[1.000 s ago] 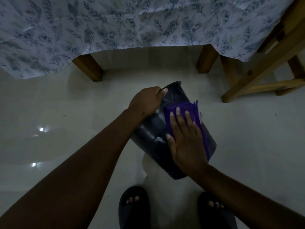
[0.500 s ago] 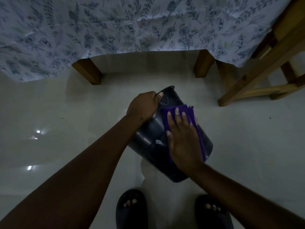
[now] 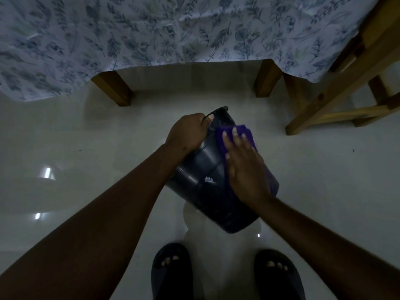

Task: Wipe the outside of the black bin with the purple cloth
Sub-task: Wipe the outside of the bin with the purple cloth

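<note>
The black bin (image 3: 201, 182) is tilted above the pale floor, its open rim pointing away from me and its base toward my feet. My left hand (image 3: 187, 133) grips the rim on the left side. My right hand (image 3: 244, 165) lies flat on the purple cloth (image 3: 249, 133), pressing it against the bin's upper right side. Only the cloth's far end and right edge show past my fingers. A small white scrap (image 3: 208, 180) sticks to the bin's side.
A table with a floral cloth (image 3: 151, 29) stands ahead, its wooden legs (image 3: 113, 88) on the glossy floor. A wooden stool frame (image 3: 337, 92) is at the right. My feet in dark slippers (image 3: 171, 271) are below the bin.
My right hand has slid the purple cloth along the bin's side toward the rim. My left hand keeps its grip on the rim. The view has shifted down slightly.
</note>
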Available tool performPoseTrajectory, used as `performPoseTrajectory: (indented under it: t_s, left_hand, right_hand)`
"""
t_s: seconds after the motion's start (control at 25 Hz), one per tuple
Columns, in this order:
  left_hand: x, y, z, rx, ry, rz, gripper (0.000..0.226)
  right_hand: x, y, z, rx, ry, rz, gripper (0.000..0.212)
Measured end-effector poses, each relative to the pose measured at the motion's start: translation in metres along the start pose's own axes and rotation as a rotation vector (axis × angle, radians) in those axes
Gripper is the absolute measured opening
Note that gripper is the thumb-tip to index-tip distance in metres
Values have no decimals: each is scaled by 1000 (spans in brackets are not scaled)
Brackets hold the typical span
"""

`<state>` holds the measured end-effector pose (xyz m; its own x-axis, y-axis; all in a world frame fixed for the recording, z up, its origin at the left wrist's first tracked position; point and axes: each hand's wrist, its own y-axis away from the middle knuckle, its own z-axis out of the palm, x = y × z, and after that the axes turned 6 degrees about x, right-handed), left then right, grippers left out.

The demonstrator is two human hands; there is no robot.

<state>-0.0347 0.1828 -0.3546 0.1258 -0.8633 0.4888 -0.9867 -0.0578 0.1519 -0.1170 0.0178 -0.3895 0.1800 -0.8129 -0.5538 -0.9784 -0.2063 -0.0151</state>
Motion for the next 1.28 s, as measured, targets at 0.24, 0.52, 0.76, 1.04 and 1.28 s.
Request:
performPoseTrajectory:
  t_s: [0.24, 0.52, 0.76, 1.04, 1.28]
  left_hand:
    - [-2, 3, 0, -1, -38, -18, 48]
    - [6, 0, -4, -11, 4, 1, 44]
    - [7, 3, -2, -20, -85, -27, 43]
    - [-12, 33, -27, -210, 259, -69, 31]
    - [-9, 22, -14, -70, 151, -40, 30]
  right_hand:
    - [1, -13, -1, -43, -55, 173, 52]
    - [14, -17, -3, -25, -100, 115, 51]
    - [-10, 4, -1, -5, 8, 118, 54]
    - [41, -47, -20, -80, -261, 346, 48]
    - [-2, 6, -11, 92, 47, 197, 51]
